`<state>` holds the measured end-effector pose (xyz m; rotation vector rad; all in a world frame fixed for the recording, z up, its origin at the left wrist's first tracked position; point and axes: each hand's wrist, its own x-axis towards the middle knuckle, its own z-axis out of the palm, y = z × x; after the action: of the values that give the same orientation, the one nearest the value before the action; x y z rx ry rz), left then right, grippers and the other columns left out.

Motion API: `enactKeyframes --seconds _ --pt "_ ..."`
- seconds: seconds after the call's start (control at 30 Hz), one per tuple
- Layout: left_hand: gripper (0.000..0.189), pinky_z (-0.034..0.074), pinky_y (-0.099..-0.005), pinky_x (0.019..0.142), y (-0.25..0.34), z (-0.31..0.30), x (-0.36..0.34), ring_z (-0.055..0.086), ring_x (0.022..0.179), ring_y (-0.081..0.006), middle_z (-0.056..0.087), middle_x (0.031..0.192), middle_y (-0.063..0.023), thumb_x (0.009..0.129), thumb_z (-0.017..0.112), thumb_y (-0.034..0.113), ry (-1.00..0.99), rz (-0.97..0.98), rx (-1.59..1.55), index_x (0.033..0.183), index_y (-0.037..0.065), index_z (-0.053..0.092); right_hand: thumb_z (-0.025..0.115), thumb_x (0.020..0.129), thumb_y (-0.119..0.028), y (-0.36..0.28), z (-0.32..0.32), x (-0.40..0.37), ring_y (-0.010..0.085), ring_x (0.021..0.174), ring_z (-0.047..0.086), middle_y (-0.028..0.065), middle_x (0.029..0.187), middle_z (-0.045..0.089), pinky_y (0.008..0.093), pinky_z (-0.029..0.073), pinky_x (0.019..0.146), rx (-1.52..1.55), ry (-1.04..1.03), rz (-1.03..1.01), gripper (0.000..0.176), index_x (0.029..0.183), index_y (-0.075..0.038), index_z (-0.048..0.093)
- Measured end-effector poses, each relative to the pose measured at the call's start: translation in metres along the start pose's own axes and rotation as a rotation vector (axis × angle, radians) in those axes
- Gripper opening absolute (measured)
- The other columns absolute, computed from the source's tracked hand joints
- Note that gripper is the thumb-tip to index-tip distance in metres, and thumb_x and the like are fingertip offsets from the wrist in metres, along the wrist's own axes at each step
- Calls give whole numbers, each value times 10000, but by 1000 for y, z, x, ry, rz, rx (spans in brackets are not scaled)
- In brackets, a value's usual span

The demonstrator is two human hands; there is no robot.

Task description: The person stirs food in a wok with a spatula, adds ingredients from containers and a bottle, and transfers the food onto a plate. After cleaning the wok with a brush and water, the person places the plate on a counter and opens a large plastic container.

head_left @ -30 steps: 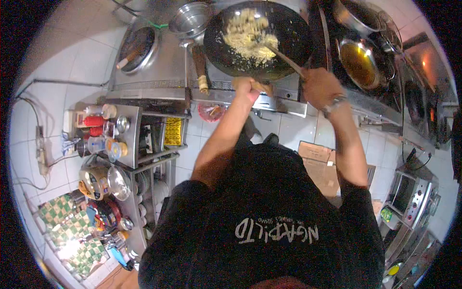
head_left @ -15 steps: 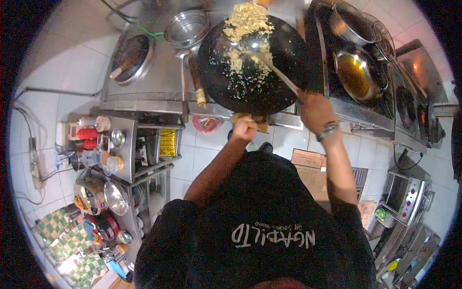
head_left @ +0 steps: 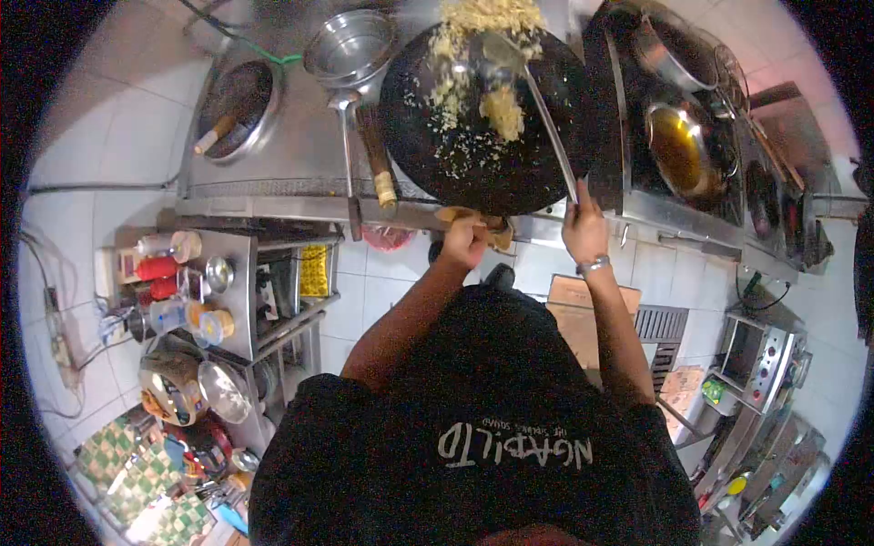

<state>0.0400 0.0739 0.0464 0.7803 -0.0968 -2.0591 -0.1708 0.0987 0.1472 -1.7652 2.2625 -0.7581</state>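
Observation:
A large black wok (head_left: 410,146) sits on the stove in front of me. Pale yellow food in small bits (head_left: 492,16) is heaped at its far side, with a clump in the middle and scattered grains nearer me. Closed around the handle of a long metal cooking ladle (head_left: 548,118) is my right hand (head_left: 584,232), just off the wok's near right edge. The ladle's head lies at the far part of the wok, by the food. My left hand (head_left: 466,241) is closed on a tan folded cloth (head_left: 501,237) against the wok's near rim.
Left of the wok stand a metal pot (head_left: 350,50), a wooden-handled tool (head_left: 375,159) and a dark pan (head_left: 237,105). On the right, a pan of brown oil (head_left: 675,146) sits on another burner. A shelf (head_left: 238,291) with jars is at lower left.
The ladle's head has moved from the wok's middle toward the far side, and my right hand has come lower and nearer me. A clump of food now lies mid-wok. My left hand stays at the rim.

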Motion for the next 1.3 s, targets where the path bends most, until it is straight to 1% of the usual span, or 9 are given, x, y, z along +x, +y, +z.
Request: enactKeyframes --seconds 0.23,0.4,0.47,0.67,0.77,0.97,1.17,1.27,1.3 --pt "111 425 -284 626 40 29 106 487 687 -161 459 733 -20 709 501 -3 44 66 17 753 95 471 427 866 -340 64 -56 67 391 720 588 254 697 576 465 466 633 -522 -558 -120 370 803 -29 618" --pt "103 412 -308 670 58 37 51 490 699 -210 468 748 -54 715 564 70 -167 130 162 768 78 476 496 785 -258 43 -91 137 280 580 575 109 623 583 400 462 533 -638 -124 -695 273 577 -97 570" --pt "118 408 -322 678 64 43 32 495 707 -232 485 762 -78 711 577 80 -223 94 231 778 64 481 455 817 -259 -3 -49 157 248 847 630 87 904 654 375 520 660 -769 -410 -441 255 854 -137 675" --pt "229 408 -389 685 83 -9 31 534 773 -294 548 797 -156 645 506 -39 -324 872 1505 866 14 529 316 933 -354 -18 -26 137 300 787 633 164 825 631 393 506 648 -661 -650 -384 449 989 -21 613" --pt "174 412 -342 604 111 92 -94 537 693 -225 560 787 -67 693 463 -16 174 -127 276 822 90 511 455 852 -311 -7 -88 146 314 792 627 186 801 635 414 501 725 -834 -758 -59 335 836 -41 652" --pt "91 425 -316 662 96 59 -58 505 745 -159 524 789 -32 805 473 135 123 23 598 885 96 495 496 842 -303 25 14 140 297 748 633 166 749 635 408 509 714 -579 -425 -727 278 797 -87 665" --pt "151 439 -340 669 90 64 -78 516 753 -178 516 865 -36 794 477 140 75 154 468 925 66 496 500 838 -314 25 -77 156 234 851 626 108 939 643 339 518 691 -906 -723 -109 281 919 -88 647" --pt "116 413 -307 545 90 104 -75 495 666 -175 547 837 -44 785 476 140 141 23 633 887 89 494 329 867 -566 -4 -47 138 301 899 610 137 891 643 365 491 785 -1202 -421 -919 628 873 -17 633" --pt "138 423 -318 600 86 108 -71 508 729 -184 541 875 -44 767 486 110 205 78 534 899 69 501 400 846 -512 0 -68 144 289 900 610 128 908 642 363 490 784 -1074 -484 -732 539 889 -27 631"
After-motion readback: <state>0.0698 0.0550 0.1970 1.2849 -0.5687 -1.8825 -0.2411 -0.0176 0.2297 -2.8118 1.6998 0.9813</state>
